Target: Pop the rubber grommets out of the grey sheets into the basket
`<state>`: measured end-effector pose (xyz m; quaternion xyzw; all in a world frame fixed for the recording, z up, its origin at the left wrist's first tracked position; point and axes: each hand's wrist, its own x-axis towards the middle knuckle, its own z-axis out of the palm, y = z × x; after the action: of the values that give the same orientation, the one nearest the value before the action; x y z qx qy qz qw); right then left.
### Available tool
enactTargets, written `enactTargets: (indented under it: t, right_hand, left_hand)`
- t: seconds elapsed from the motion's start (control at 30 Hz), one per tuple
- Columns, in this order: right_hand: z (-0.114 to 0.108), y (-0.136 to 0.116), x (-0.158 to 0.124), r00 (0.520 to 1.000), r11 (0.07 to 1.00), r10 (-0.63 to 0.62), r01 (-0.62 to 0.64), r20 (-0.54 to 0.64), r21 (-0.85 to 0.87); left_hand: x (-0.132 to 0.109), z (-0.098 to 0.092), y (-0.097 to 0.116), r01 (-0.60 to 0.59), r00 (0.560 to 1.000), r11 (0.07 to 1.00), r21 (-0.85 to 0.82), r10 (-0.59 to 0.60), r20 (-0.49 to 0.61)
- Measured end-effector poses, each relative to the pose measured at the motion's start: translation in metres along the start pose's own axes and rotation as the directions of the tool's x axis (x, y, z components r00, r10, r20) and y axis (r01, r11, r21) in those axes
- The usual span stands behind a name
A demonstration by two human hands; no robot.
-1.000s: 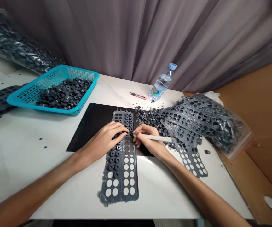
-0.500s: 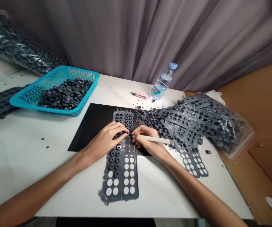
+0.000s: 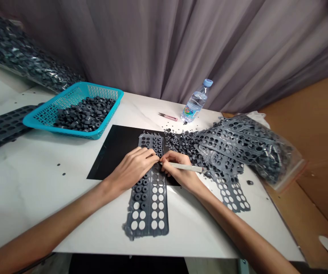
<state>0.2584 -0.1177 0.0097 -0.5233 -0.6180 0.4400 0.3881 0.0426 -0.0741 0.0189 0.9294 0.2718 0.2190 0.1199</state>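
Note:
A dark grey rubber sheet (image 3: pixel 160 213) with rows of round holes lies upright in front of me, some holes still filled with thick rubber rings (image 3: pixel 138 189). My left hand (image 3: pixel 137 163) rests across its middle, fingers bent and thumb and forefinger pressed together near the right column; what they pinch is hidden. My right hand (image 3: pixel 179 167) grips a white pen-like stick (image 3: pixel 190 167), its blunt end pointing right and its tip concealed at the left fingertips. Under the sheet's upper half lies a black mat (image 3: pixel 106 160).
A blue basket (image 3: pixel 29 121) of loose rings stands left, before a big clear bag (image 3: pixel 32 57) of rings. Perforated sheets (image 3: pixel 4 125) lie far left. Pink thread snips (image 3: pixel 168 117) and a water bottle (image 3: pixel 195 102) are behind. Scrap sheets (image 3: pixel 226 142) and a filled bag (image 3: pixel 278 160) crowd the right.
My left hand has shifted slightly right, its fingertips now meeting my right hand's. The right hand keeps the stick in nearly the same place. The whole view has moved a little.

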Motion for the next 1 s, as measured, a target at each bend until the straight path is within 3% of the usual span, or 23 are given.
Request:
enactTargets:
  t: [0.03,0.1,0.17,0.2,0.27,0.37,0.5,0.67,1.0]
  right_hand:
    - [0.000,-0.001,-0.001,1.000,0.999,-0.020,0.020,-0.007,-0.041]
    - [0.001,-0.004,-0.002,0.998,0.994,-0.055,0.052,-0.028,-0.096]
    - [0.002,-0.004,-0.002,0.998,0.996,-0.044,0.041,-0.046,-0.083]
    - [0.002,-0.004,-0.002,0.999,0.999,-0.020,0.018,-0.046,-0.045]
    - [0.002,-0.002,-0.002,0.999,0.997,0.036,-0.033,-0.034,0.069]
    - [0.000,0.001,0.001,0.996,0.977,0.066,-0.052,-0.065,0.205]
    - [-0.002,0.002,0.003,0.983,0.977,0.056,-0.018,-0.174,0.211]
    - [-0.002,0.002,0.002,0.981,0.984,0.055,-0.022,-0.186,0.175]
    - [-0.001,-0.006,0.000,0.983,0.990,0.046,-0.021,-0.175,0.138]
  left_hand:
    - [0.001,0.000,0.001,0.010,0.999,1.000,-0.023,-0.010,-0.037]
    - [0.005,-0.003,0.000,0.106,0.970,0.975,-0.194,-0.145,-0.196]
    - [0.008,-0.011,-0.007,0.196,0.874,0.847,-0.495,-0.380,-0.303]
    - [0.009,-0.016,-0.012,0.209,0.830,0.736,-0.644,-0.482,-0.281]
    - [0.009,-0.025,-0.022,0.219,0.805,0.487,-0.846,-0.580,-0.125]
    - [0.003,-0.030,-0.028,0.296,0.813,0.181,-0.938,-0.563,0.148]
    - [-0.005,-0.023,-0.014,0.383,0.799,-0.041,-0.923,-0.486,0.354]
    - [-0.007,-0.019,0.001,0.431,0.807,-0.132,-0.893,-0.387,0.446]
    - [-0.008,-0.023,0.000,0.449,0.812,-0.155,-0.880,-0.340,0.474]
